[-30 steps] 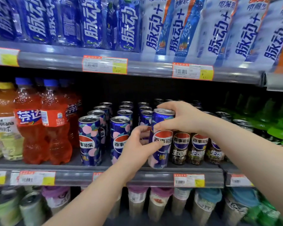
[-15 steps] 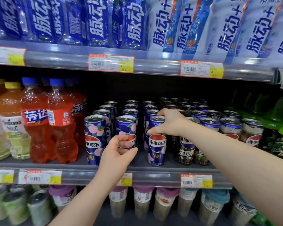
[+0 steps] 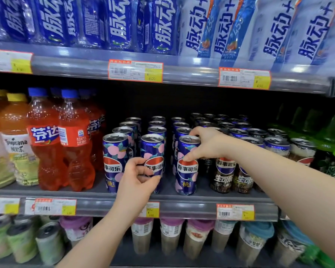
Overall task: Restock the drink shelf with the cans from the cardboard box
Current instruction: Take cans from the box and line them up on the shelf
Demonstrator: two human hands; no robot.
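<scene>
The drink shelf (image 3: pixel 182 206) carries three rows of dark blue cola cans with pink peach pictures, and every can stands upright. At the front of these rows there are the left can (image 3: pixel 115 161), the middle can (image 3: pixel 153 148) and the right can (image 3: pixel 187 175), each one near the front edge of the shelf.

The left hand (image 3: pixel 137 178) comes from below and its fingers are curled round the lower half of the middle can, so they cover part of the label. The right hand (image 3: pixel 207 146) comes from the right side and grasps the right can at its top: the thumb presses on the front above the red and blue logo, and the other fingers reach over the rim at the back. Both cans stand with their bottoms on the shelf.

Just beside the right can, on its right, stand black cola cans (image 3: pixel 225 175), and further right are green bottles (image 3: pixel 333 151). On the left of the peach cans stand orange soda bottles (image 3: pixel 45 144) with blue caps, and then a juice bottle (image 3: pixel 17 147) with a yellow cap. The shelf above holds blue drink bottles (image 3: pixel 120 22), and a price tag (image 3: pixel 135 72) is fixed on its edge. Below, cups with purple lids (image 3: pixel 171 235) stand in a row.
</scene>
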